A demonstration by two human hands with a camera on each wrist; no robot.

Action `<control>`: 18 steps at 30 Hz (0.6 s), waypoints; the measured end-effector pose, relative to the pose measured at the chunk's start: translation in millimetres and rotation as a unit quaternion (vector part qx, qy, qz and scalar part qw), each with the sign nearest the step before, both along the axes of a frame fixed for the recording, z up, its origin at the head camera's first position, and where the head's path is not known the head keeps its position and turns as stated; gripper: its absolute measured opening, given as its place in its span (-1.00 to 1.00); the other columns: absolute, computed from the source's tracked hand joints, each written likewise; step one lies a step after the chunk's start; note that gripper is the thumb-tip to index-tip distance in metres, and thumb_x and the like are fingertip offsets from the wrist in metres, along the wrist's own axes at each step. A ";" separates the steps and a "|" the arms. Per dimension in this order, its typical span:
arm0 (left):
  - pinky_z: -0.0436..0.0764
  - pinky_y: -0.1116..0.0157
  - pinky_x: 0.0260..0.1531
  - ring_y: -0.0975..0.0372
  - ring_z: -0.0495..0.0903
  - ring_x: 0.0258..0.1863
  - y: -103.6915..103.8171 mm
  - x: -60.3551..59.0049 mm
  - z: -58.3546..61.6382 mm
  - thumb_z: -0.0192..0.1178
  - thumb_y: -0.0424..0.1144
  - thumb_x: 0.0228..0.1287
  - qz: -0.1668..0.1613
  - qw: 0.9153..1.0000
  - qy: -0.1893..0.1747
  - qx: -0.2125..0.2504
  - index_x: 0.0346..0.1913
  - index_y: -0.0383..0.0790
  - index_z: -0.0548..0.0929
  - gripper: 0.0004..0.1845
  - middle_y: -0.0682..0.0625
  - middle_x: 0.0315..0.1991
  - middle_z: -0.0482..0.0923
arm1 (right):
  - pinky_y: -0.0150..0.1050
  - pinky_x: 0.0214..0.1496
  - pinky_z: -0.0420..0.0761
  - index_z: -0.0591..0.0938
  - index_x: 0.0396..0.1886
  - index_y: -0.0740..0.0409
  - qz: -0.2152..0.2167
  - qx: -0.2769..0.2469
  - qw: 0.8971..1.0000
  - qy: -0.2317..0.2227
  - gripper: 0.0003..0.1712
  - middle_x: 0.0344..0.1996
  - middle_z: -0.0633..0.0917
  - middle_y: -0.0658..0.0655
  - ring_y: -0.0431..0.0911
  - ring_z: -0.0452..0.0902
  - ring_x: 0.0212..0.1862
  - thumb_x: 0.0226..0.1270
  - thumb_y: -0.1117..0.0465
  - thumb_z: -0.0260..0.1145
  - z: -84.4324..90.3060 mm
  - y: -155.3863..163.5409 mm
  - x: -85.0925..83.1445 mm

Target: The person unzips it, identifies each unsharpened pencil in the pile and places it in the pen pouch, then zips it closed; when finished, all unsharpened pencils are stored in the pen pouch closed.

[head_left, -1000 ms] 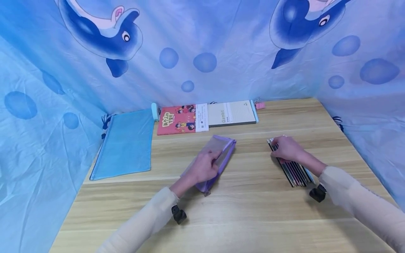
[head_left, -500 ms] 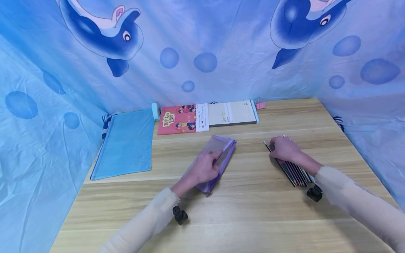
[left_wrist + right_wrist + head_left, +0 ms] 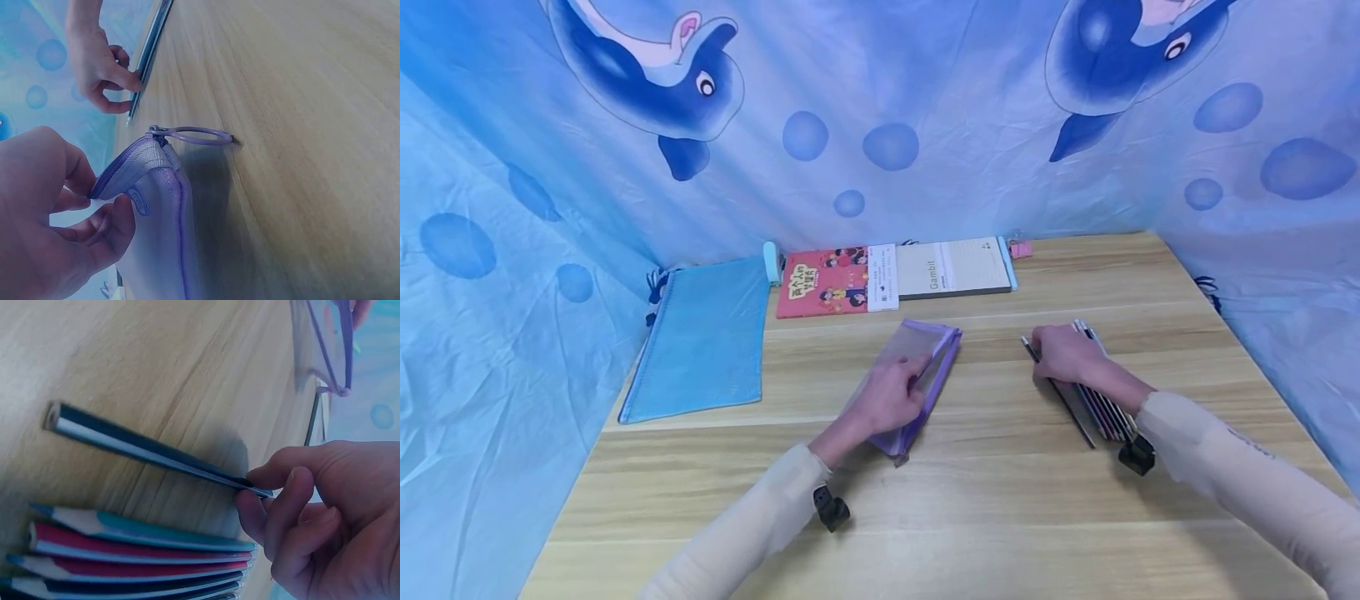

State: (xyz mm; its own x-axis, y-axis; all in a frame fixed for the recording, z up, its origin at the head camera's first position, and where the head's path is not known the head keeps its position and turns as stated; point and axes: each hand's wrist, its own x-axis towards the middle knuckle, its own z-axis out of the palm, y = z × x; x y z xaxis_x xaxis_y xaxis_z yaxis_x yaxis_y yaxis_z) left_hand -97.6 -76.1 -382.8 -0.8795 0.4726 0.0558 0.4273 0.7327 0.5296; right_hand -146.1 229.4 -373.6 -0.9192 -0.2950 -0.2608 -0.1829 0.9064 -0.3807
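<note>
Left hand (image 3: 891, 396) pinched a translucent, purple-trimmed zip pouch (image 3: 936, 379); right hand (image 3: 1066, 355), a dark, silver-striped pencil (image 3: 150, 450) beside a row of multicoloured pencils (image 3: 144, 551). Held by one end, it could have swivelled.

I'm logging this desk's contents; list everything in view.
Wooden table: 1, tan, centre
Cartoon backdrop: 1, blue, behind table
Ties: 2 bunches, dark, table's left and right edges
Mesh pouch: 1, blue, table left
Book: 1, red, table back
Notepad: 1, cream, right of book
Unclear item: 1, pale blue, left of book
Strip: 1, pale blue, right of notepad
Small block: 1, pink, right of strip
Pencil case: 1, purple, table middle
Pencil row: several, mixed colours, table right
Single pencil: 1, dark, left of row
Sleeves: 2, cream, lower left and right
Wrist cameras: 2, black, beside sleeves
Left hand: 1, bare, pinching pencil case
Right hand: 1, bare, pinching single pencil
</note>
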 end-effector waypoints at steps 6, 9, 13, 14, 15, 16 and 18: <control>0.54 0.44 -0.63 0.23 0.46 -0.47 3.1 0.6 -0.2 0.22 -0.44 0.07 -0.003 1.000 -0.009 0.009 0.40 -0.30 0.44 -0.29 -0.03 -0.35 0.46 | -0.19 -0.52 0.43 0.50 -0.21 0.29 -0.016 -0.007 1.000 -0.010 -0.58 -0.50 0.52 0.12 -0.02 0.42 -0.48 0.00 0.20 0.47 0.2 -0.7 0.4; 0.53 0.43 -0.62 0.23 0.45 -0.48 4.0 1.0 -0.3 0.22 -0.45 0.06 -0.006 1.000 -0.007 0.011 0.39 -0.31 0.45 -0.29 -0.02 -0.38 0.45 | -0.21 -0.52 0.39 0.46 -0.19 0.29 -0.031 -0.033 0.999 -0.018 -0.56 -0.50 0.50 0.13 -0.02 0.40 -0.47 0.03 0.19 0.45 -0.4 -0.3 -0.1; 0.54 0.42 -0.59 0.22 0.46 -0.45 4.0 1.4 0.0 0.22 -0.45 0.05 -0.004 1.000 -0.009 0.010 0.38 -0.32 0.46 -0.29 -0.03 -0.36 0.47 | -0.23 -0.50 0.37 0.42 -0.13 0.33 -0.055 -0.088 0.994 -0.030 -0.57 -0.49 0.50 0.13 -0.05 0.40 -0.47 0.10 0.21 0.38 -0.3 -1.7 -1.1; 0.54 0.42 -0.58 0.21 0.46 -0.44 3.9 1.2 0.0 0.23 -0.46 0.05 -0.003 1.000 -0.008 0.009 0.38 -0.32 0.46 -0.29 -0.03 -0.35 0.48 | -0.23 -0.50 0.38 0.41 -0.11 0.34 -0.062 -0.103 0.992 -0.034 -0.56 -0.49 0.50 0.12 -0.06 0.40 -0.48 0.11 0.22 0.36 0.4 -2.5 -0.9; 0.55 0.41 -0.56 0.21 0.46 -0.43 3.8 1.3 0.5 0.23 -0.46 0.05 -0.002 1.000 -0.009 0.010 0.38 -0.32 0.46 -0.29 -0.04 -0.34 0.49 | -0.24 -0.51 0.39 0.41 -0.08 0.35 -0.071 -0.120 0.989 -0.041 -0.55 -0.50 0.51 0.11 -0.07 0.41 -0.50 0.12 0.22 0.35 1.1 -3.4 -0.7; 0.55 0.41 -0.54 0.20 0.47 -0.41 3.7 1.1 0.8 0.24 -0.45 0.04 0.000 1.000 -0.006 0.010 0.37 -0.33 0.47 -0.29 -0.05 -0.33 0.50 | -0.24 -0.53 0.39 0.40 -0.05 0.35 -0.081 -0.138 0.986 -0.049 -0.54 -0.53 0.51 0.10 -0.08 0.41 -0.53 0.13 0.23 0.34 1.7 -4.4 -0.5; 0.55 0.39 -0.51 0.19 0.47 -0.39 3.7 0.8 1.7 0.25 -0.45 0.03 0.000 1.000 0.000 0.013 0.36 -0.34 0.48 -0.30 -0.06 -0.32 0.51 | -0.26 -0.57 0.39 0.37 0.01 0.35 -0.102 -0.173 0.977 -0.066 -0.52 -0.57 0.51 0.08 -0.12 0.39 -0.59 0.16 0.23 0.31 3.0 -6.5 0.0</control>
